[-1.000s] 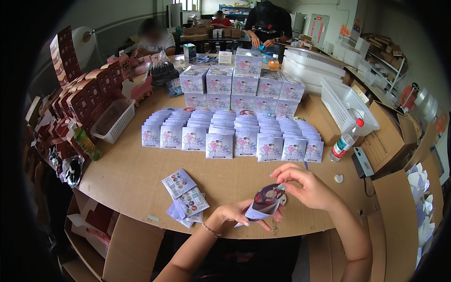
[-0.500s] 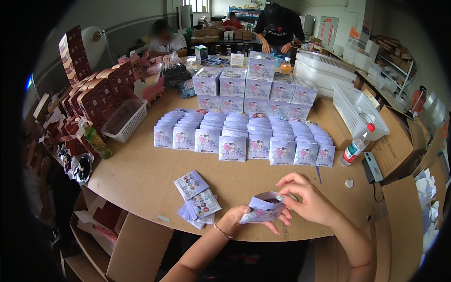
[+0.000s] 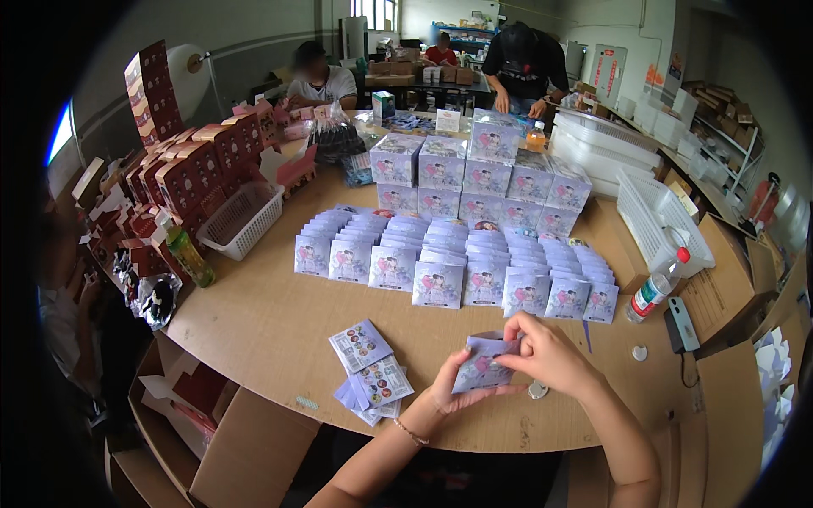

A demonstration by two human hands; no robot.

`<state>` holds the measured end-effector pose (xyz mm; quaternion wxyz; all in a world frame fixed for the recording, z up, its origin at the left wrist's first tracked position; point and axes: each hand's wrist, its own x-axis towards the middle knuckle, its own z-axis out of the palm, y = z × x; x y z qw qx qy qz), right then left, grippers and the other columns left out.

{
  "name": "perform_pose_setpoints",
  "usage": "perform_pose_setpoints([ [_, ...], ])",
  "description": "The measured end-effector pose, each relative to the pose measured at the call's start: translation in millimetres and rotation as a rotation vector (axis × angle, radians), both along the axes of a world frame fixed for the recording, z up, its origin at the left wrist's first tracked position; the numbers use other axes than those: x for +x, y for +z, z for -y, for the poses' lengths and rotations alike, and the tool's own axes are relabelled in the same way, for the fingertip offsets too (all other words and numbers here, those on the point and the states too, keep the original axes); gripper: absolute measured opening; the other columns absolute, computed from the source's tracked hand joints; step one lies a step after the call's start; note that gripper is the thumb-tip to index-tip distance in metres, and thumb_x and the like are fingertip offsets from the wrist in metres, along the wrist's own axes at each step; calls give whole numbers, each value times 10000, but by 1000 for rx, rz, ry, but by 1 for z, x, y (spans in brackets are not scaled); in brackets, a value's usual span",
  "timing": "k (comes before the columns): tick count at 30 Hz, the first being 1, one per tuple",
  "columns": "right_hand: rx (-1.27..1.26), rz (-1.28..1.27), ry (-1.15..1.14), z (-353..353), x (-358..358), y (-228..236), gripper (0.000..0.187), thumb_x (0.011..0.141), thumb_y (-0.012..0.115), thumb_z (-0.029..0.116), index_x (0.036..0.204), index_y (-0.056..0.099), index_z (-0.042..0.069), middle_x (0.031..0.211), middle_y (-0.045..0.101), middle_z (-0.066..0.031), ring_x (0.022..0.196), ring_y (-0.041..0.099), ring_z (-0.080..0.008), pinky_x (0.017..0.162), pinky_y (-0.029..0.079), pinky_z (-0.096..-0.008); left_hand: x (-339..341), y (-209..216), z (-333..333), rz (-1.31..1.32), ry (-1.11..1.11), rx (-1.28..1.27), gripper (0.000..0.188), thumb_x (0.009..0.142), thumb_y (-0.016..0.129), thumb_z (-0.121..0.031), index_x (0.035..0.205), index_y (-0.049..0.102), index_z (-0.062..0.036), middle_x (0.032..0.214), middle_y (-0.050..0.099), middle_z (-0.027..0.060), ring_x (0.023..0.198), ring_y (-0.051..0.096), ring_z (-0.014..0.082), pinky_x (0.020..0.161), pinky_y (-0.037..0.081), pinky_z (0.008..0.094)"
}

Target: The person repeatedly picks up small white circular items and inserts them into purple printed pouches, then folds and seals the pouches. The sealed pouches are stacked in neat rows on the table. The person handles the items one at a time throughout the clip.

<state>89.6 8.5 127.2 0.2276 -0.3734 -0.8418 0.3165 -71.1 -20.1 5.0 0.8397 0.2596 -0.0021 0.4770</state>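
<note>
A lilac printed paper packet (image 3: 481, 372) stands tilted above the near part of the table, with my left hand (image 3: 442, 388) closed round its left side and bottom. My right hand (image 3: 549, 354) pinches the packet's upper right edge, at the opening; whatever is inside is hidden. To the left of my left hand lies a loose pile of similar packets (image 3: 385, 381), printed backs up. Just right of the held packet a small round disc (image 3: 537, 390) rests on the table. Beyond my hands, several rows of filled-looking lilac packets (image 3: 438, 284) stand leaning on one another.
Stacked lilac boxes (image 3: 440, 161) rise behind the rows. A water bottle (image 3: 656, 289), a grey box-shaped device (image 3: 683, 322) and a white basket (image 3: 665, 224) are at right. At left are another basket (image 3: 246, 224), a green bottle (image 3: 188, 256) and dark red boxes (image 3: 186, 178). Co-workers (image 3: 525, 72) work beyond.
My right fingers have moved from above the packet's mouth to pinch its edge. The packet is now more upright. The whole view has shifted slightly, with the table appearing lower and farther right.
</note>
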Motion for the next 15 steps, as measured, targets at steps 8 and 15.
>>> perform_pose_setpoints([
  [8,-139,-39,-64,-89,-10,-29,384,752,743,61,1041,491,67,827,510,-23,646,521,-94,556,420,-262,-76,36,-22,-1044,547,268,675,960,328,-544,1493,195,-153,1551,132,116,1437,101,273,1142,103,472],
  [15,203,173,-129,-106,-42,-90,611,657,790,40,1137,412,63,1124,425,-189,1028,560,-381,799,501,-449,-85,-26,-79,-2200,816,1394,670,823,545,-102,1442,289,-73,1477,175,265,1314,152,586,973,231,737],
])
